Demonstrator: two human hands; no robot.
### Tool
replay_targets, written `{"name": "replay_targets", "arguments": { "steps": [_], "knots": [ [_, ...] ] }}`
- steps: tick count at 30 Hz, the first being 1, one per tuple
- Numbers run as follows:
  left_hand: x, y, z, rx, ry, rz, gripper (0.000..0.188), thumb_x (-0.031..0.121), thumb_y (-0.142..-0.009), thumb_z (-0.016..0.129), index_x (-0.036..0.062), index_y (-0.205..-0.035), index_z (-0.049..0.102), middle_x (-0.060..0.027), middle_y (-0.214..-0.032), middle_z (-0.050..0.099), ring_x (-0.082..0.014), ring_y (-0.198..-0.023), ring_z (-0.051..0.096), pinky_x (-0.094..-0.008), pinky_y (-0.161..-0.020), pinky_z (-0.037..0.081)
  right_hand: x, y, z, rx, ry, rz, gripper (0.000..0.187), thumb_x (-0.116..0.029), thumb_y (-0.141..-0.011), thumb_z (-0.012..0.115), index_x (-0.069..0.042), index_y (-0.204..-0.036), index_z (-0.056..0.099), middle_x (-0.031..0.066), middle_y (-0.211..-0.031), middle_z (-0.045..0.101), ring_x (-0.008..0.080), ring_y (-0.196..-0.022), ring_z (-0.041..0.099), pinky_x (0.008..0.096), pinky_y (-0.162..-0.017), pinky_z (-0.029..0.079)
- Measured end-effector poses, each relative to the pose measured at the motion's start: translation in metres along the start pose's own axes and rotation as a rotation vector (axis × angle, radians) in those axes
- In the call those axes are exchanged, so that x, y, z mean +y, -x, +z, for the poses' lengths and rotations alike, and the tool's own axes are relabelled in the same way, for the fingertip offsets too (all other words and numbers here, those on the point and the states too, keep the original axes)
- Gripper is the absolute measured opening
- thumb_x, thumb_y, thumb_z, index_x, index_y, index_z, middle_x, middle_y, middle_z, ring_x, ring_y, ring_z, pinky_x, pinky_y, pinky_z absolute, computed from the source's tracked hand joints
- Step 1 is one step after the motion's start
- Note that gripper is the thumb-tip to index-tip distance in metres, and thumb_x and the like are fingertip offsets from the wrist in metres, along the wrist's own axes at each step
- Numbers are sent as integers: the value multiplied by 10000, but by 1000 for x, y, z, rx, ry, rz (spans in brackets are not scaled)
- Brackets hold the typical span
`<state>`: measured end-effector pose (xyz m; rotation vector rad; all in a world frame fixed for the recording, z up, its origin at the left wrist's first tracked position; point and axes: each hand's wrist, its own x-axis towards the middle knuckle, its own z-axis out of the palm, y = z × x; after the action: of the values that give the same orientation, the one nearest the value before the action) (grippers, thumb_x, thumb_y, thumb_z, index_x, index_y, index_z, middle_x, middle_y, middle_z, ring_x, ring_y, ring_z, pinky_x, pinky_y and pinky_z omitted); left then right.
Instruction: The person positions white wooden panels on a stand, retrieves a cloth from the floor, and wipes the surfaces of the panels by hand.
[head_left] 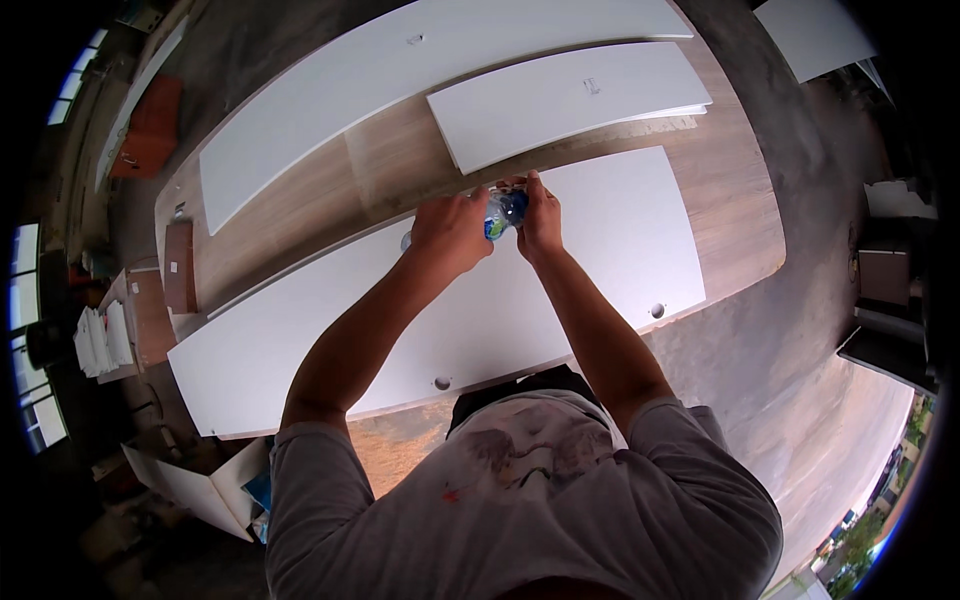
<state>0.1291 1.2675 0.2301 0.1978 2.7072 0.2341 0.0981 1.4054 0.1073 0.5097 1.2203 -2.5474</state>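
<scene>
A clear plastic bottle [507, 211] with a blue and green label lies sideways between my hands, over the near white panel [600, 235]. My left hand [452, 232] is wrapped round its body, and a bit of clear plastic shows past the hand's left side. My right hand [541, 215] closes on the bottle's right end, with its thumb and fingers gathered there. What the right fingertips cover is hidden. Two round holes pierce the panel near its front edge.
Beyond the bottle, a shorter white panel [570, 100] and a long white panel [330, 120] rest on the wood-patterned tabletop [735, 200]. A brown block [180, 268] sits at the table's left end. An open carton [205, 490] stands on the floor at lower left.
</scene>
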Motion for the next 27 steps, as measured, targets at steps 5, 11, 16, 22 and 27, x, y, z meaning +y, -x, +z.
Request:
{"name": "replay_targets", "arguments": {
  "steps": [5, 11, 16, 22, 27],
  "knots": [
    [1, -9, 12, 107, 0, 63, 621, 246, -730, 823, 35, -1258, 574, -155, -917, 734, -329, -867, 720, -450, -773, 563, -7, -8, -9, 42, 90, -79, 392, -336, -1080, 494, 4, -969, 654, 112, -935, 702, 198, -847, 674, 348, -767, 542],
    [-34, -38, 62, 561, 486, 230, 533, 182, -762, 830, 29, -1205, 576, -149, -976, 711, -347, -901, 693, -435, -754, 552, -46, 12, 49, -82, 851, -712, 140, -152, -974, 626, -22, -945, 668, 99, -920, 687, 257, -813, 658, 382, -746, 531],
    [-72, -75, 101, 856, 478, 224, 560, 176, -720, 849, 41, -1194, 582, -189, -1073, 658, -400, -1020, 605, -479, -855, 525, -29, -7, 92, -415, 1128, -1121, 130, -86, -914, 667, -53, -1040, 662, 122, -1041, 665, 323, -951, 645, 384, -818, 541],
    [-117, -71, 90, 764, 744, -41, 611, 157, -696, 877, 53, -1223, 583, -158, -1174, 630, -365, -1136, 591, -452, -951, 501, -22, -40, 72, -78, 8, -128, 282, -198, -1002, 600, -23, -1223, 596, 112, -1190, 661, 248, -1051, 644, 375, -870, 545],
    [-238, -90, 125, 899, 739, -283, 638, 197, -673, 896, 76, -1210, 574, -153, -1096, 700, -358, -1011, 687, -436, -900, 541, 11, -54, -40, 50, -270, 213, 372, -313, -1077, 406, -17, -1243, 558, 125, -1204, 624, 252, -1114, 605, 405, -976, 503]
  ]
}}
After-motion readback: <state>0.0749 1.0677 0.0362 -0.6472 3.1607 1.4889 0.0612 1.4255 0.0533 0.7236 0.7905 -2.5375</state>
